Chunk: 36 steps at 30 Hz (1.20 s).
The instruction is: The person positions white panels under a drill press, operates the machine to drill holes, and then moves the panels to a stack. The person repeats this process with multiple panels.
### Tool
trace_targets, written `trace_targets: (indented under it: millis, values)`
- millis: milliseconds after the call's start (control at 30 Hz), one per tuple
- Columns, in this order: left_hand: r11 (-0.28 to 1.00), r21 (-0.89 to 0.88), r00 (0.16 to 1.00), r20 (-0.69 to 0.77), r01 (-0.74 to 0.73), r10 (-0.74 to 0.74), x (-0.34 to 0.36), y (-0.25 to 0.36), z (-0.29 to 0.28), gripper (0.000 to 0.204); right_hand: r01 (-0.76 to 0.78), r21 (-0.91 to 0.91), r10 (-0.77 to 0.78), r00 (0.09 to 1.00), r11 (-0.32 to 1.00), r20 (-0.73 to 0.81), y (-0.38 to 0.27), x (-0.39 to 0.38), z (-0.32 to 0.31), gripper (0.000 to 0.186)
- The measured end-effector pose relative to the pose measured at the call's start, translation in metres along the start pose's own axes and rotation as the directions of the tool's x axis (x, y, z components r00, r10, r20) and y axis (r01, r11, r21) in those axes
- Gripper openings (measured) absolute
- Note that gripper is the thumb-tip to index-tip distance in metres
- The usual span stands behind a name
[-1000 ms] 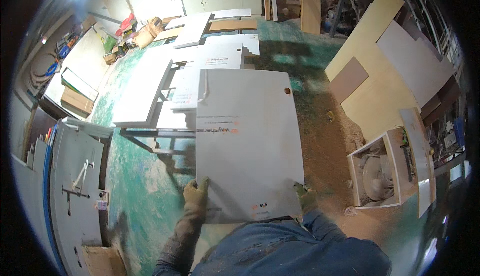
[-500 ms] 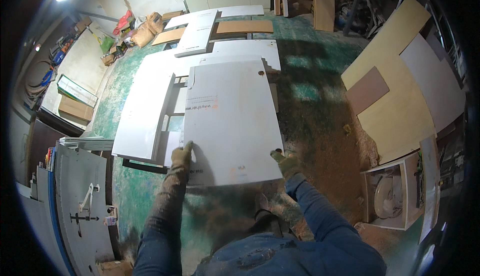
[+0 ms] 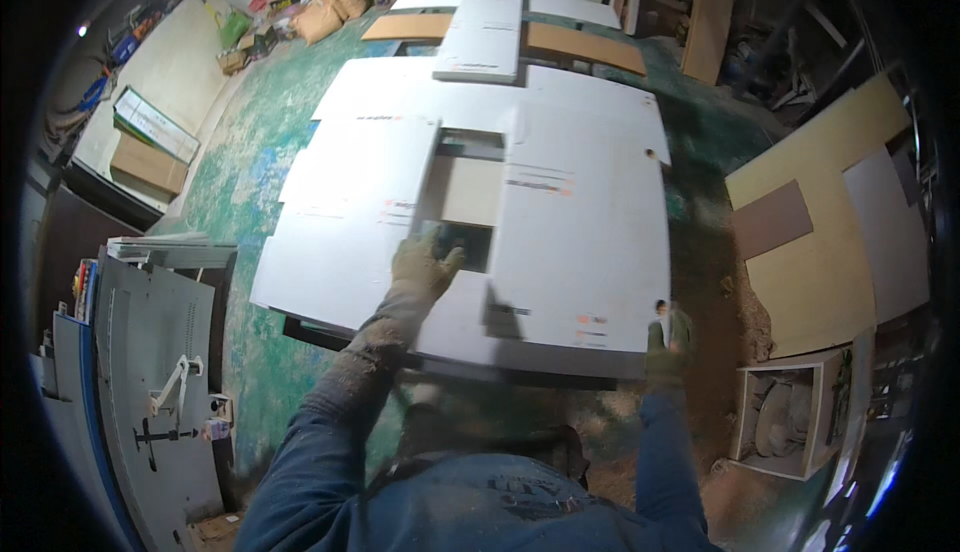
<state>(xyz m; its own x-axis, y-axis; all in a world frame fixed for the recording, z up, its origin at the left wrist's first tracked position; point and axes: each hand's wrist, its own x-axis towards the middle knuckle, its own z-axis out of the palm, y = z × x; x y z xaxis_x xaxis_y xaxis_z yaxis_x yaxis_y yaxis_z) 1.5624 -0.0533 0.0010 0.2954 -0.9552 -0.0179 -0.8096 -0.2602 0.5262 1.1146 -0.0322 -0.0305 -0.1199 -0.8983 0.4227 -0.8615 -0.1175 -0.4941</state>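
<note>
Two white panels lie side by side on a stack of boards: the left panel [image 3: 345,182] and the right panel [image 3: 590,222], which has small round holes near its right edge. A gap between them shows lower boards. My left hand [image 3: 428,264], in a dusty yellowish glove, is at the left panel's inner edge by this gap, fingers and thumb apart, with nothing seen in it. At the right panel's near right corner is my gloved right hand [image 3: 668,347]. Motion blurs its fingers, so its grip on the corner cannot be made out.
Beyond, a narrow white panel [image 3: 480,37] lies across brown boards [image 3: 585,47]. Large sheets [image 3: 820,212] lean at the right, above an open box [image 3: 790,417]. Grey panels [image 3: 165,382] stand at the left. Sacks [image 3: 330,10] sit at the back left on the green, dusty floor.
The right panel, held by both hands before, now lies beside the left panel. My left hand has left its edge and moved to the gap. The view has shifted.
</note>
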Motion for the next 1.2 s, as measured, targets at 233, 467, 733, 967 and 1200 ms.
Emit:
trace_targets:
  millis: [233, 467, 733, 967, 1200]
  values:
    - [0.778, 0.376, 0.814, -0.509, 0.503, -0.28, -0.025, -0.392, -0.073, 0.076, -0.156, 0.418, -0.192, 0.71, 0.895, 0.677, -0.235, -0.122, 0.133, 0.061]
    - [0.724, 0.099, 0.727, -0.189, 0.683, -0.66, -0.035, -0.407, -0.102, 0.067, -0.366, -0.095, 0.201, 0.263, 0.926, 0.944, -0.35, -0.135, 0.255, 0.088]
    - [0.718, 0.12, 0.727, -0.08, 0.686, -0.682, -0.034, -0.364, -0.102, 0.061, -0.27, -0.128, 0.262, 0.55, 0.954, 0.793, -0.261, -0.173, 0.332, 0.09]
    - [0.727, -0.174, 0.745, 0.233, 0.664, -0.625, 0.006, -0.428, -0.105, 0.068, -0.464, -0.014, 0.32, 0.589, 0.886, 0.742, -0.298, -0.108, 0.24, 0.078]
    - [0.954, 0.3, 0.977, 0.199, 0.007, -0.07, 0.059, -0.496, -0.054, 0.049, -0.389, 0.232, 0.155, 0.743, 0.892, 0.651, -0.346, -0.069, 0.165, 0.068]
